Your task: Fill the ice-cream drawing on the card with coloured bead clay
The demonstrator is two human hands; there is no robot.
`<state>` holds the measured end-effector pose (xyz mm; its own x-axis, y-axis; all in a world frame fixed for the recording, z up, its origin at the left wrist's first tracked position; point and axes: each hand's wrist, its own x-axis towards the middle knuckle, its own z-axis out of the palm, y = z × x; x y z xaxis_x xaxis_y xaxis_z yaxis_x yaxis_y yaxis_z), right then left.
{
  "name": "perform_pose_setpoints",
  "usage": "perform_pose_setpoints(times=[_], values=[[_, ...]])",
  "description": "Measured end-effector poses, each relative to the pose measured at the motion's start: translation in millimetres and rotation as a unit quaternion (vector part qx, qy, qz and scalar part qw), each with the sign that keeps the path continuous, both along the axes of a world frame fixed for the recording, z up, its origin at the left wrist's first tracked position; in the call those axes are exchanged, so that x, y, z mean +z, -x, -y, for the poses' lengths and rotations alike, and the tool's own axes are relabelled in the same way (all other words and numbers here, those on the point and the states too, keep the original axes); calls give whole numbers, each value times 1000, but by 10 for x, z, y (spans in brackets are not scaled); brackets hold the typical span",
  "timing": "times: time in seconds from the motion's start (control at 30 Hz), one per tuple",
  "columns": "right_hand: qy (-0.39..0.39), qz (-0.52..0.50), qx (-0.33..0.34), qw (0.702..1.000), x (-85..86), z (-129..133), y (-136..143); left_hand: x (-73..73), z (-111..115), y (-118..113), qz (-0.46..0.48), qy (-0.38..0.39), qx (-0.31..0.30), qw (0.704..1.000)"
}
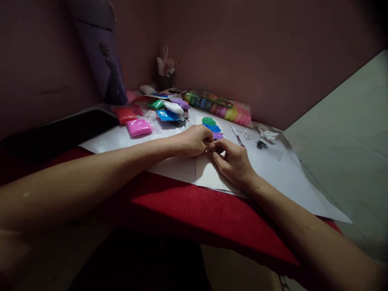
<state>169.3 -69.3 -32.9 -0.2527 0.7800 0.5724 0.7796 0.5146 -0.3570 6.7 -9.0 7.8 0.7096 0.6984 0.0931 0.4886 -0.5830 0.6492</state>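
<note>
Head view, left hand (195, 140) and right hand (237, 163) meeting above white card (209, 173), fingers curled, grip unclear

On the table's (182, 202) sheet (287, 182), packets (139, 127) lie at the card's (209, 176) ten o'clock, cup (165, 82) at eleven, tissue (268, 133) at two.

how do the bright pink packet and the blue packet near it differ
The pink packet looks plump and pillow-like, while the blue packet looks flatter. The pink packet sits nearer the camera, with its top uncovered; the blue packet lies farther back, its far edge beside a white packet. Both are shiny and lie left of the hands.
</note>
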Motion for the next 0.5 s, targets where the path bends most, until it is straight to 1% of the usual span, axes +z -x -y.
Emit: perform_pose_setpoints(times=[0.5], values=[[5, 5, -4, 1000, 2, 2, -1, -2, -5, 1, -7, -12, 5, 1000]])
